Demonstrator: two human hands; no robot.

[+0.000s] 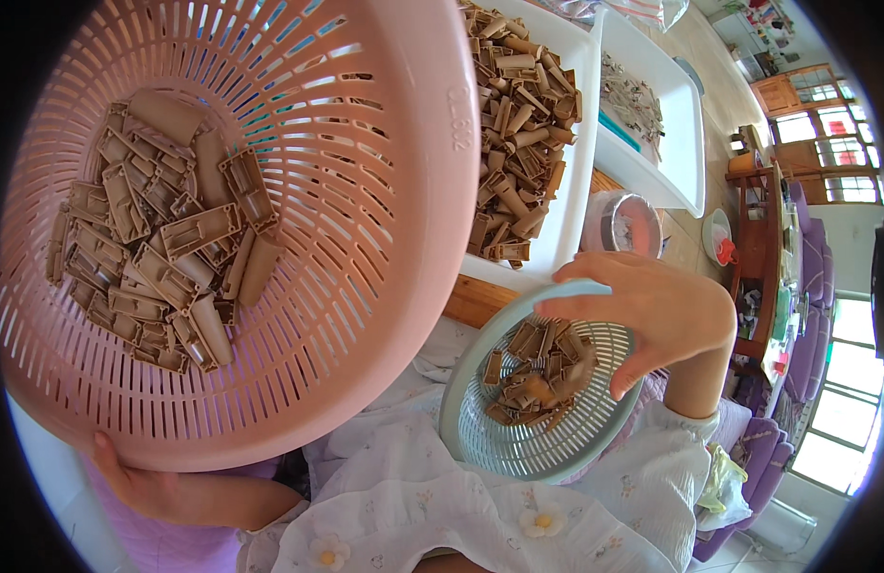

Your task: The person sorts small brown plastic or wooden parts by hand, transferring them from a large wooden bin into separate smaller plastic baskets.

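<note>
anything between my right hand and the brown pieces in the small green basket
Nothing visible: the right hand, fingers spread, is over the green basket's open top, and the brown pieces lie uncovered inside, some blurred.

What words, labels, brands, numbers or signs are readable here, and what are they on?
Pink basket: a short moulded marking on the rim; I won't copy it out.
Pale green basket: none I can see.
Brown plastic pieces: none readable.
Room behind: too small to tell.
</note>
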